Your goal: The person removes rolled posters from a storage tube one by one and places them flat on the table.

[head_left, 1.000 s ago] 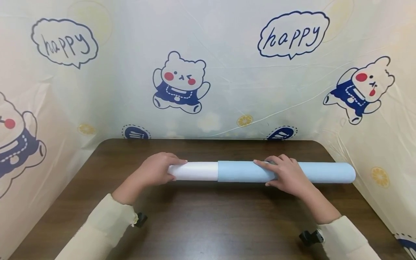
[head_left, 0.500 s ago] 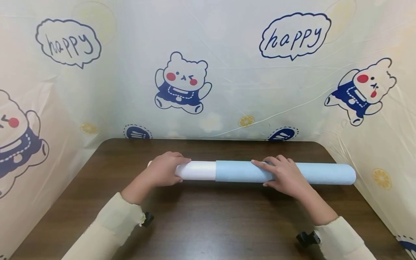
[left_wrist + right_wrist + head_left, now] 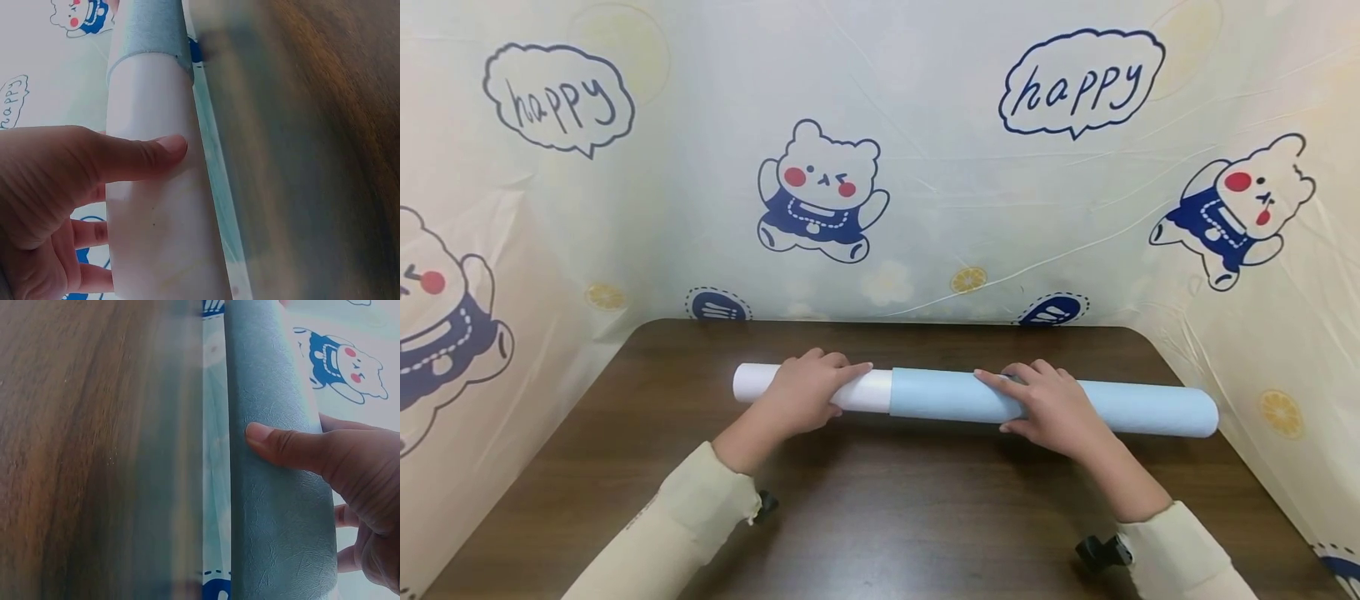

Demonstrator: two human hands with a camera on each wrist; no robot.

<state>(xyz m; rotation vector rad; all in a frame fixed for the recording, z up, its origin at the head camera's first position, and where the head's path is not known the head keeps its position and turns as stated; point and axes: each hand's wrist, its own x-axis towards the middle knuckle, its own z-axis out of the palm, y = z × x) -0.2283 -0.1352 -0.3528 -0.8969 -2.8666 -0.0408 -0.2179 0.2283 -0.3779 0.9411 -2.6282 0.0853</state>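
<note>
A long two-part tube lies crosswise between the hands, close over the brown table, its right end tilted slightly toward the person. Its smooth white tube [image 3: 868, 390] enters the wider, light blue tube [image 3: 943, 393], whose surface looks finely creased in the right wrist view. My left hand [image 3: 805, 392] grips the white tube from above, the thumb [image 3: 147, 156] across its near side and the fingers behind. The white end sticks out left of that hand. My right hand [image 3: 1052, 404] grips the blue tube near its middle, thumb [image 3: 281, 445] on the near side, fingers mostly hidden behind.
The dark brown wooden table [image 3: 880, 508] has rounded far corners. A pale printed cloth [image 3: 925, 200] with bears and "happy" bubbles hangs behind the table and along both sides. Small black devices sit at the left wrist [image 3: 766, 506] and right wrist [image 3: 1103, 552].
My left hand has slid right along the white tube, uncovering its left end. The blue tube's left edge has shifted slightly left with my right hand, and its right end has swung nearer.
</note>
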